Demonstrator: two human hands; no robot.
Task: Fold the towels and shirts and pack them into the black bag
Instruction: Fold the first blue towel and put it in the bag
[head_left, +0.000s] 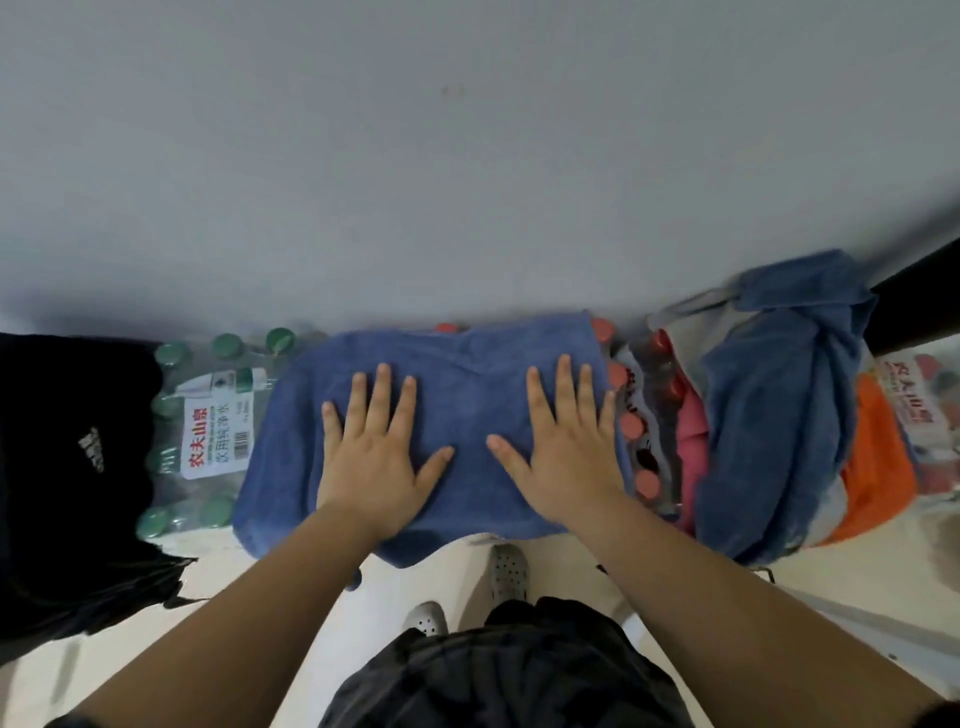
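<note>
Blue terry towel sits on lumpy shrink-wrapped bottle packs, left grip and right grip pressed flat, holding nothing, so it could slide off mid-fold.

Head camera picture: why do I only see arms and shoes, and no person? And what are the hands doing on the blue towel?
The camera sits on the person's head and looks down, so you see only their own arms, dark shorts and grey shoes. There is no robot here, just two bare hands. The left hand and the right hand lie flat, fingers spread, on a blue towel. They hold nothing.

The towel lies on packs of bottled water: green-capped bottles to the left, red-capped bottles to the right. A black bag is at the far left. On the right, a second blue towel lies crumpled over a pink cloth and an orange cloth.
</note>
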